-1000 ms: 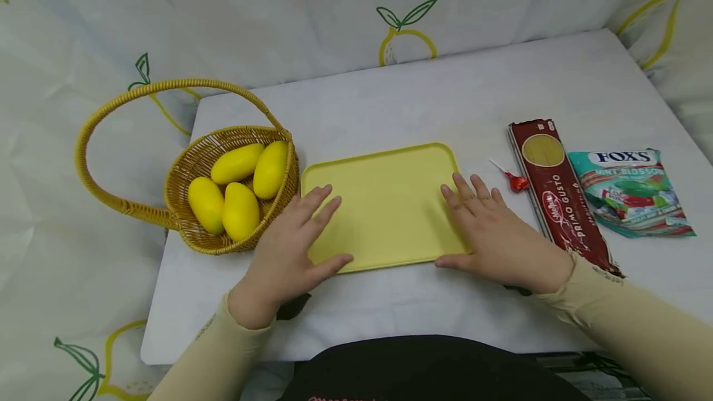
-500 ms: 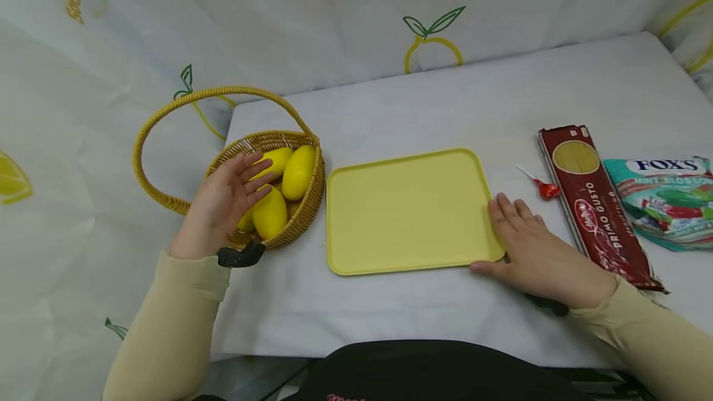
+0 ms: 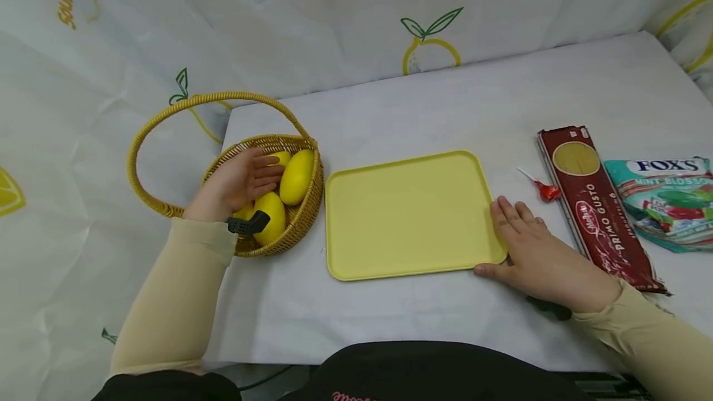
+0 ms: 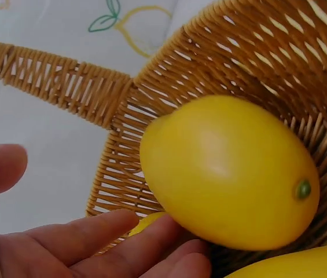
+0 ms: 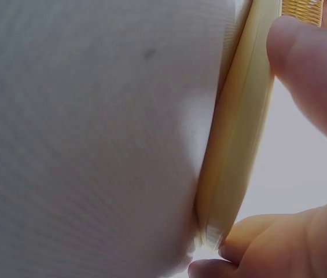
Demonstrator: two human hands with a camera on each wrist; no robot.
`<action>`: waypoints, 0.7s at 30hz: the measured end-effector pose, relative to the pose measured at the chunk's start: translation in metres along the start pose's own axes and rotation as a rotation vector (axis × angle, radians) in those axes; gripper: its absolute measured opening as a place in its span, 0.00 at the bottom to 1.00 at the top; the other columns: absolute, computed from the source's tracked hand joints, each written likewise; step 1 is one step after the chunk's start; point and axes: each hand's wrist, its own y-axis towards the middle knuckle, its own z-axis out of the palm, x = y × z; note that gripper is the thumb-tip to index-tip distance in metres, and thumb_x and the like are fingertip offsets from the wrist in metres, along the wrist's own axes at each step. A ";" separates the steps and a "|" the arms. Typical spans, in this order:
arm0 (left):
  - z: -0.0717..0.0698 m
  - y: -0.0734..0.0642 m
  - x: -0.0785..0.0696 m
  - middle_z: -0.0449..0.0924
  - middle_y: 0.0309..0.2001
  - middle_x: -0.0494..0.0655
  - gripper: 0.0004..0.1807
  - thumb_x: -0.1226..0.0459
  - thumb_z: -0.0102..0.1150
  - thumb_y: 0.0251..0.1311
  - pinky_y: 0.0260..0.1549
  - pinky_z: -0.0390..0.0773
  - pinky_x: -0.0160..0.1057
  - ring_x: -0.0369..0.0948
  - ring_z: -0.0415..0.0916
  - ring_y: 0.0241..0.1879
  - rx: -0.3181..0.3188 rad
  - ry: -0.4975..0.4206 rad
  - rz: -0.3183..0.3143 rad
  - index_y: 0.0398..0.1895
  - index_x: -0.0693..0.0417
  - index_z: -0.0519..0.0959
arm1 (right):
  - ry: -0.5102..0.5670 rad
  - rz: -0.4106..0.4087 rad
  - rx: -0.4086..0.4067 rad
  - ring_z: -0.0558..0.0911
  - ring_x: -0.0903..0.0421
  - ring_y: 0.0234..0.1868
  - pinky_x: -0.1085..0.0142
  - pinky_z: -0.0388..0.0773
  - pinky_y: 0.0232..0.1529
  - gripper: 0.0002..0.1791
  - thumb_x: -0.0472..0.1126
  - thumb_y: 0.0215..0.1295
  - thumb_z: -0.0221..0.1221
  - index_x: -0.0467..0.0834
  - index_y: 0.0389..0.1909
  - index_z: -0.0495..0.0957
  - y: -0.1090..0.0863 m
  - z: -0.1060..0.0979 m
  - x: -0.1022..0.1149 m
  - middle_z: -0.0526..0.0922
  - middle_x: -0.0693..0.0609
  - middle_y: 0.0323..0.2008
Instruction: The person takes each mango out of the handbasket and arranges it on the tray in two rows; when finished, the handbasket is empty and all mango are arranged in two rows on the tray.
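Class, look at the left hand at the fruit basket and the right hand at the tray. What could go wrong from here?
1. The yellow fruits sit close together, so the left hand may nudge a neighbour while grasping one.
2. The left wrist is near the foot of the basket handle, so lifting might bump it.
3. The right hand touches the tray's edge; a push could slide it.
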 end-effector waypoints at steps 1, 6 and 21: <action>0.001 0.001 -0.001 0.53 0.88 0.62 0.39 0.46 0.32 0.90 0.86 0.55 0.49 0.55 0.54 0.88 0.007 0.044 -0.003 0.90 0.63 0.51 | 0.001 0.000 -0.001 0.40 0.19 0.85 0.20 0.46 0.78 0.70 0.69 0.71 0.68 0.26 0.87 0.38 0.000 0.000 0.000 0.39 0.24 0.87; 0.008 0.008 -0.002 0.65 0.82 0.62 0.33 0.52 0.40 0.90 0.81 0.67 0.47 0.54 0.70 0.78 -0.062 0.174 -0.031 0.86 0.65 0.61 | 0.006 0.001 -0.003 0.41 0.18 0.85 0.20 0.47 0.78 0.70 0.69 0.71 0.68 0.26 0.87 0.39 0.000 0.000 0.001 0.40 0.24 0.87; 0.022 0.014 0.009 0.75 0.65 0.52 0.29 0.57 0.52 0.86 0.65 0.79 0.39 0.42 0.77 0.56 -0.115 0.250 -0.054 0.81 0.62 0.68 | 0.004 -0.002 -0.006 0.41 0.18 0.85 0.20 0.45 0.77 0.69 0.68 0.72 0.68 0.25 0.86 0.41 0.001 0.001 0.001 0.42 0.24 0.86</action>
